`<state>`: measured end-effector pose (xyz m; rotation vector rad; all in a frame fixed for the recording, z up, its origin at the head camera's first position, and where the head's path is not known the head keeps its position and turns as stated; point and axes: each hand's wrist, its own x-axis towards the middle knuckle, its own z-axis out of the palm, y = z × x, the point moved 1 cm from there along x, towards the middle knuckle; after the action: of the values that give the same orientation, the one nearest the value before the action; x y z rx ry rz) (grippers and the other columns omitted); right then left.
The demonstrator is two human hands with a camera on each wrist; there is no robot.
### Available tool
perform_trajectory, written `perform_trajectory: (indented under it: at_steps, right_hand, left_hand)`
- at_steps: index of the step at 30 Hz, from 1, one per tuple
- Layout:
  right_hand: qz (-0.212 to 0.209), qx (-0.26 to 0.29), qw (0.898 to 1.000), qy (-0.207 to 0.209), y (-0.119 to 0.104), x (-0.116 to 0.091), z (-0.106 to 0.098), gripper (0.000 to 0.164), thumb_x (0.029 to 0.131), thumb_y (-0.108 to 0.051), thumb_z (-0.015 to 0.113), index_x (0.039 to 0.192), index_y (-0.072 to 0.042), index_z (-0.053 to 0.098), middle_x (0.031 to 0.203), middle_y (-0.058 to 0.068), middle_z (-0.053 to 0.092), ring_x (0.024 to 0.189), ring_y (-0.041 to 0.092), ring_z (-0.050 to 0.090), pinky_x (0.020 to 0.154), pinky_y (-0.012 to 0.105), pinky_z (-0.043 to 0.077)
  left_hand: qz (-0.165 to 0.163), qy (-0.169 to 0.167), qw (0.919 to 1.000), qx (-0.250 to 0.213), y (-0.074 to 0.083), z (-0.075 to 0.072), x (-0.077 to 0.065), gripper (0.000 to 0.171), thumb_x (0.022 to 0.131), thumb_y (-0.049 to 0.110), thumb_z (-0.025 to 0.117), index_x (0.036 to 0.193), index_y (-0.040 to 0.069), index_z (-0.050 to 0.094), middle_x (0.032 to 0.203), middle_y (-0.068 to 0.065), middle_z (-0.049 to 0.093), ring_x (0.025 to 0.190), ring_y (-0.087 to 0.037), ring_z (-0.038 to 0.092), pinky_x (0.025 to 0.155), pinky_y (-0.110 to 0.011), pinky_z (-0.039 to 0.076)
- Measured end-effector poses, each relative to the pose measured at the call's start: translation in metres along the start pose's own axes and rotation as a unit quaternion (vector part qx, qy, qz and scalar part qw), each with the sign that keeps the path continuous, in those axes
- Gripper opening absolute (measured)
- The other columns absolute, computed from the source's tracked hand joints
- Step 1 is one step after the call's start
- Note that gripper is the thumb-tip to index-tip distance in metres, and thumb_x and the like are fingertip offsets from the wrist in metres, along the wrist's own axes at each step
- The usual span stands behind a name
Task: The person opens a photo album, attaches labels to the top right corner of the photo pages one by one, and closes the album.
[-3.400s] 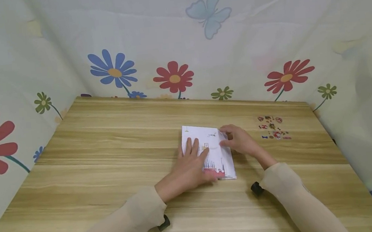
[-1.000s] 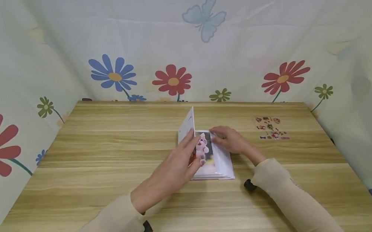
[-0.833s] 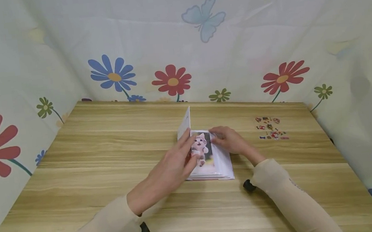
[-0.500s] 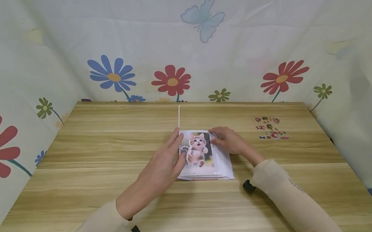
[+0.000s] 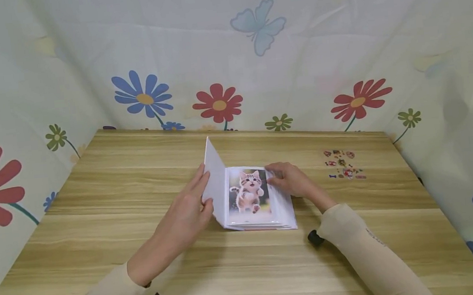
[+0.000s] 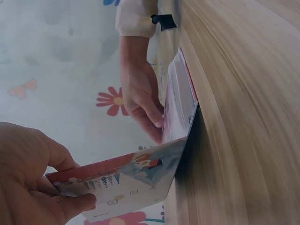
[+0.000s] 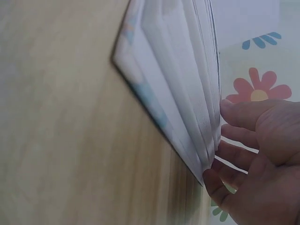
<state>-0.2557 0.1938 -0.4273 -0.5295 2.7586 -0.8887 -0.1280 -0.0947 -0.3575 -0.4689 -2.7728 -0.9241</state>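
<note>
A small white photo album (image 5: pixel 286 211) lies on the wooden table, its front cover (image 5: pixel 216 187) raised and leaning left. On the top page, a kitten photo (image 5: pixel 247 194) faces up. My left hand (image 5: pixel 183 212) pinches the outer edge of the cover between thumb and fingers; the left wrist view shows the thumb (image 6: pixel 79 204) on the cover's printed side. At the album's right edge, my right hand (image 5: pixel 293 180) rests with its fingertips against the page edges. Its thumb (image 7: pixel 241 112) touches the upper side of the page stack in the right wrist view.
A clear sheet of small colourful stickers (image 5: pixel 344 164) lies on the table (image 5: pixel 135 166) to the right of the album. A white curtain (image 5: pixel 157 36) printed with flowers and a butterfly encloses the table's back and sides. Dark cameras hang under both wrists.
The left hand, first flat on the closed cover, has lifted it and swung it leftward past upright, revealing the kitten photo. The right hand has stayed at the album's right edge.
</note>
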Motion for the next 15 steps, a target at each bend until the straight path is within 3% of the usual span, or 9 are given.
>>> perform_trajectory:
  at_steps: [8, 12, 15]
  right_hand:
    - [-0.004, 0.0, 1.0, 0.003, 0.0, -0.001, 0.001, 0.051, 0.1, -0.022, 0.064, 0.147, -0.006, 0.054, 0.154, 0.019, 0.052, 0.147, 0.041, 0.044, 0.124, 0.057, 0.034]
    - [-0.001, 0.0, 1.0, 0.0, -0.001, -0.002, 0.0, 0.051, 0.1, -0.023, 0.064, 0.148, -0.007, 0.053, 0.155, 0.018, 0.052, 0.147, 0.041, 0.044, 0.124, 0.058, 0.033]
    - [0.001, 0.0, 1.0, -0.001, -0.002, -0.002, 0.0, 0.051, 0.101, -0.023, 0.064, 0.148, -0.007, 0.053, 0.155, 0.018, 0.051, 0.148, 0.041, 0.044, 0.124, 0.058, 0.033]
  left_hand:
    - [-0.007, 0.0, 0.9999, 0.011, -0.013, -0.006, -0.006, 0.06, 0.093, 0.002, 0.066, 0.149, -0.007, 0.045, 0.165, -0.023, 0.035, 0.094, -0.023, 0.064, 0.065, -0.024, 0.051]
    - [-0.017, 0.002, 0.9997, 0.015, -0.018, -0.009, -0.009, 0.059, 0.093, 0.001, 0.065, 0.148, -0.009, 0.046, 0.163, -0.025, 0.035, 0.12, -0.037, 0.066, 0.08, -0.037, 0.058]
    - [-0.027, -0.002, 0.9995, 0.018, -0.021, -0.01, -0.011, 0.059, 0.093, 0.002, 0.065, 0.147, -0.011, 0.046, 0.163, -0.026, 0.034, 0.141, -0.042, 0.051, 0.096, -0.048, 0.058]
